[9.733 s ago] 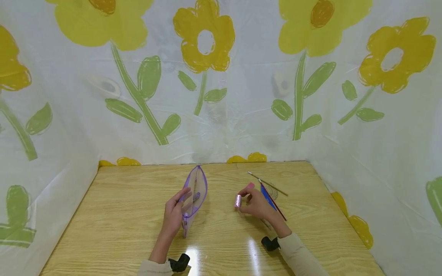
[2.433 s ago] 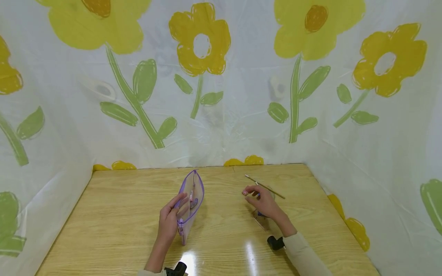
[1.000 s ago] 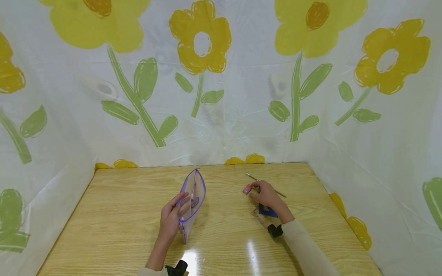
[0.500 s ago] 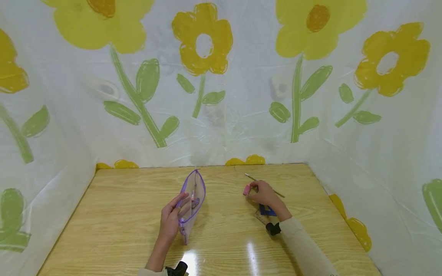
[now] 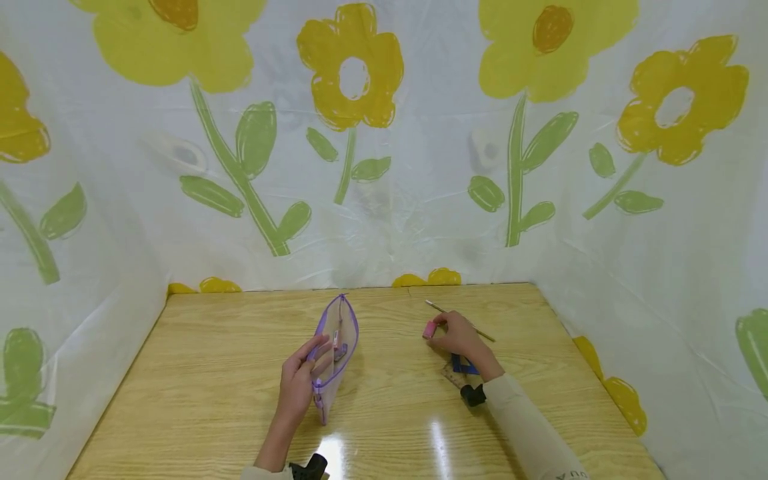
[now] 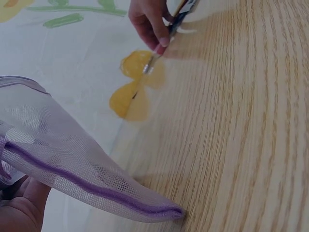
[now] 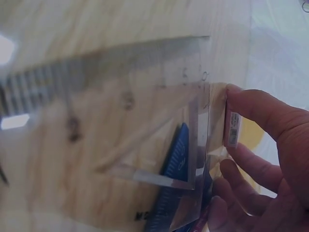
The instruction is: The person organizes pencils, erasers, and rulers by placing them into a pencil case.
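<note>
Eraser (image 5: 429, 330) in right hand (image 5: 459, 335), pouch (image 6: 72, 145) in left hand (image 5: 298, 380)

Turned slightly more upright over the past second, well right of the pouch. Hands apart: with the left, gripping the pouch by its side, mouth gaping; with the right, pinching the Eraser between thumb and finger.

No longer lying flat as in the oldest view: blue set square (image 5: 456, 364), now poking out below the right wrist, right of the pouch, along with a clear set square (image 7: 120, 82). Perhaps tucked in the palm; too hidden to tell how firmly. New inside the pouch since then: pink-and-white item (image 5: 336, 338), next to a purple item (image 5: 341, 351). Apparently, more gathered up than left lying, with the Eraser outside the pouch. Farther right of the pouch, partly behind the right hand: gold pencil (image 5: 437, 307).

Beneath the pouch, wood-grain worktop (image 5: 228, 373), streaked with bright reflections (image 5: 331, 450) on the near side. Behind the pouch and to both sides, white cloth (image 5: 432, 213) printed with yellow flowers (image 5: 384, 60) and green leaves (image 5: 256, 137).
</note>
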Available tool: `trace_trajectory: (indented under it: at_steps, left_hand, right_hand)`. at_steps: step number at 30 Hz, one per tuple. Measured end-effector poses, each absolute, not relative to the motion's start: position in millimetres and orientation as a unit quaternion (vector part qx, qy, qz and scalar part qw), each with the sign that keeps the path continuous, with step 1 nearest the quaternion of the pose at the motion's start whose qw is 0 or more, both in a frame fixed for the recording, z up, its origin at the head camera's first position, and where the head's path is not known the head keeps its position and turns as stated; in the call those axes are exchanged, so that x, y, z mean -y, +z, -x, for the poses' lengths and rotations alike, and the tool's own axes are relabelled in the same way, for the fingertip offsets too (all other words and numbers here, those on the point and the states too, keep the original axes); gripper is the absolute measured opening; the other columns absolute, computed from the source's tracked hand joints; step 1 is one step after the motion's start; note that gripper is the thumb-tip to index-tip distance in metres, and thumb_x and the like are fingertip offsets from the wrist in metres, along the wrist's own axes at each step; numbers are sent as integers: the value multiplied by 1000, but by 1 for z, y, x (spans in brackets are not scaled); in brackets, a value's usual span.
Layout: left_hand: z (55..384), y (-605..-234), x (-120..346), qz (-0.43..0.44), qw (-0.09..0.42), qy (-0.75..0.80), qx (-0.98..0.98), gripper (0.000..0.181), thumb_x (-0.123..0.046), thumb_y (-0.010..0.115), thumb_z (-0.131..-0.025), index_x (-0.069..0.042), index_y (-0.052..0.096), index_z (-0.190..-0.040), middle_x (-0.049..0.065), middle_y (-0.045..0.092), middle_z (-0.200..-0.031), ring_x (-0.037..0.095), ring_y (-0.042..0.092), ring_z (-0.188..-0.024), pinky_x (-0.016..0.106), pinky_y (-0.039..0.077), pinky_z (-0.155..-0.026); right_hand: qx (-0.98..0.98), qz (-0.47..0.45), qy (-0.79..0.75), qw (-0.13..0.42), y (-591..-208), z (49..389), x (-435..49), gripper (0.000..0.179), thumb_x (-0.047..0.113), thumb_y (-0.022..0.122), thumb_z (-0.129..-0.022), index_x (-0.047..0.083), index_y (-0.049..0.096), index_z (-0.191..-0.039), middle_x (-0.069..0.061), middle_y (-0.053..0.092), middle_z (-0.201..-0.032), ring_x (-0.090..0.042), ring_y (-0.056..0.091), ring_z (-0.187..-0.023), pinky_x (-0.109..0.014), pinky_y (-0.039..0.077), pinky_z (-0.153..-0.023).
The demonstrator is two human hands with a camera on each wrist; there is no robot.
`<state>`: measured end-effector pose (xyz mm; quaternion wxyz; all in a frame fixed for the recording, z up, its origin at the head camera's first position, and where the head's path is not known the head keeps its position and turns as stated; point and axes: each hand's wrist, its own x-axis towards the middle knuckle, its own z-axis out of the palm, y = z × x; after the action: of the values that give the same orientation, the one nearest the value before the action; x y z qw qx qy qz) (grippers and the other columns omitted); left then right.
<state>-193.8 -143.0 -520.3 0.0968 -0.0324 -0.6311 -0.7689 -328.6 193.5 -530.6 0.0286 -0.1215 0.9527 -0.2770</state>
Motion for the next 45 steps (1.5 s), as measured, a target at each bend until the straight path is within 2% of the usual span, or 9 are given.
trace_trajectory:
  at_steps: [14, 23, 27, 33, 38, 45]
  left_hand:
    - [193, -519, 143, 32, 100, -763, 638, 54, 15, 21, -94, 18, 44, -142, 39, 45, -145, 16, 65, -121, 35, 55, -102]
    - [193, -519, 143, 30, 101, -769, 630, 54, 16, 21, -93, 19, 45, -141, 40, 44, -145, 15, 66, -120, 35, 56, -102]
    - [192, -519, 144, 32, 102, -768, 632, 54, 16, 20, -93, 19, 44, -141, 41, 42, -145, 15, 66, -120, 34, 56, -101]
    - [192, -519, 145, 35, 102, -763, 638, 54, 15, 20, -93, 19, 43, -143, 39, 44, -146, 14, 65, -121, 36, 56, -102]
    - [192, -519, 145, 33, 104, -762, 638, 54, 15, 20, -93, 19, 43, -142, 40, 44, -145, 15, 65, -121, 36, 56, -102]
    - [191, -519, 142, 36, 115, -762, 637, 53, 16, 21, -92, 21, 45, -139, 39, 48, -141, 16, 67, -118, 34, 58, -99]
  right_hand:
    - [-946, 121, -300, 27, -527, 326, -193, 45, 24, 87, -79, 2, 71, -115, -12, 67, -112, -22, 57, -89, -41, 54, -78]
    - [-935, 126, -330, 27, -523, 319, -192, 45, 20, 87, -79, 1, 69, -116, -15, 65, -117, -29, 62, -98, -47, 59, -82]
    - [-928, 129, -349, 30, -519, 316, -189, 44, 21, 87, -80, 4, 69, -116, -14, 64, -118, -26, 61, -95, -40, 59, -76]
    - [-915, 146, -375, 37, -510, 311, -180, 42, 20, 86, -81, 5, 68, -116, -16, 63, -118, -21, 55, -87, -32, 52, -65]
    - [-906, 175, -384, 33, -503, 307, -170, 40, 16, 84, -82, 4, 67, -116, -19, 63, -119, -21, 56, -86, -31, 53, -68]
    - [-896, 218, -386, 15, -493, 301, -153, 40, 18, 84, -82, 6, 68, -116, -12, 66, -116, -29, 59, -95, -33, 54, -76]
